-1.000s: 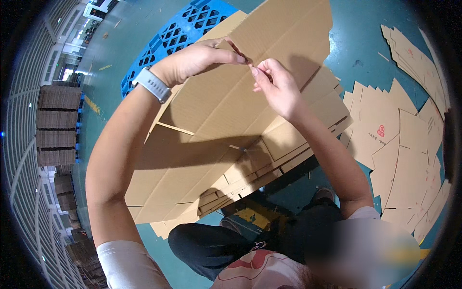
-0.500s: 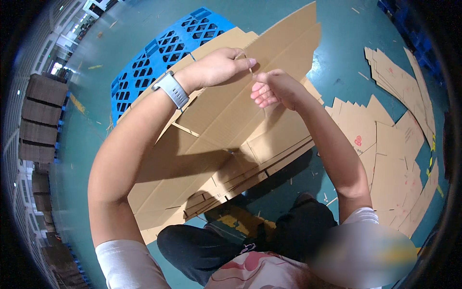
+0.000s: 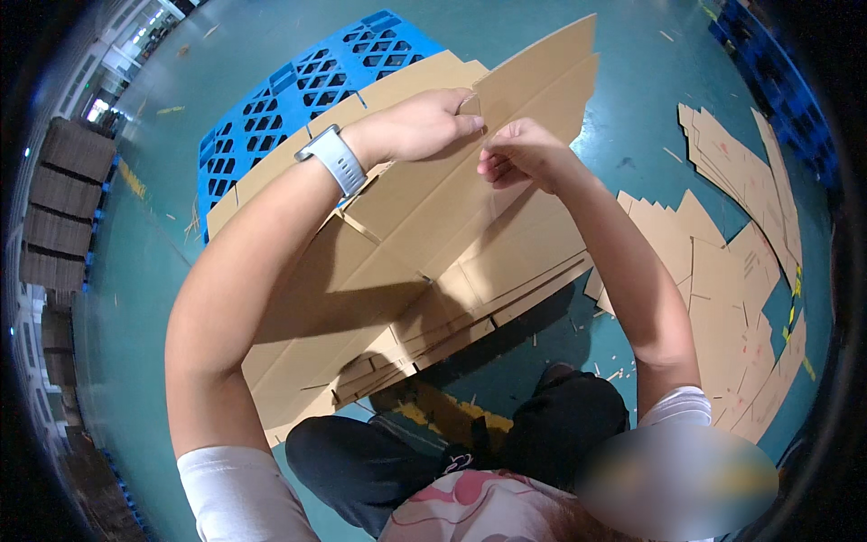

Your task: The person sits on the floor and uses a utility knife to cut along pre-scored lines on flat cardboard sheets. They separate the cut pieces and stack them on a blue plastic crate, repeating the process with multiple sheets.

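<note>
A large brown cardboard sheet (image 3: 406,217), creased and slotted, stands tilted in front of me. My left hand (image 3: 424,125), with a grey watch (image 3: 334,161) on its wrist, grips the sheet's upper edge beside a narrow slot; the thumb lies on the near face and the other fingers are mostly hidden. Just right of that slot, my right hand (image 3: 528,155) is closed close to the sheet's face, thumb against curled fingers. Anything pinched there is too small to make out. More cardboard sheets (image 3: 470,316) are layered below, toward my knees.
A blue plastic pallet (image 3: 298,104) lies beyond the sheet. Flat cardboard pieces (image 3: 731,271) spread over the floor at right, with another blue pallet (image 3: 777,81) at far right. Cardboard stacks (image 3: 63,203) stand at left. Small scraps lie on the green floor (image 3: 596,348).
My right hand has shifted slightly up and right, its fingers curled tighter. A thin strip at the slot by my left thumb no longer shows there. My left hand keeps its grip.
</note>
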The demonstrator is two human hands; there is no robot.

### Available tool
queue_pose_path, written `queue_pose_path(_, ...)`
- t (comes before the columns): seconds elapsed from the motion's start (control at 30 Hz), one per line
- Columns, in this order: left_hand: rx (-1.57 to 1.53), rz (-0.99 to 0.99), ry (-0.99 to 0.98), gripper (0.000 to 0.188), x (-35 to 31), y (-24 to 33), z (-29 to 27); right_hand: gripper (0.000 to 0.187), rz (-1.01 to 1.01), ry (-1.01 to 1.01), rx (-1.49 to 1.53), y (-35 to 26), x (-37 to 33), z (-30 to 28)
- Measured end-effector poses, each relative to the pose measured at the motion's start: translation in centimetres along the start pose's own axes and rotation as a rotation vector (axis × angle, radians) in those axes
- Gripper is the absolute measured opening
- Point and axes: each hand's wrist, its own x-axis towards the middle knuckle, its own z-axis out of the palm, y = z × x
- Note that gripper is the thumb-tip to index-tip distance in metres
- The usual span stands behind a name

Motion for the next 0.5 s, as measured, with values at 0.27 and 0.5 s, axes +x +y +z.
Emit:
queue_pose_path(0.27,0.128,-0.040,0.011,0.034,-0.7,1.8,-0.9,0.017,-0.643,0.560,-0.667,3.2,1.2,2.8)
queue_pose_path(0.5,-0.076,-0.029,0.044,0.039,-0.9,-1.3,-0.9,0.011,-0.968,-0.126,-1.077,5.8,-7.3,6.2)
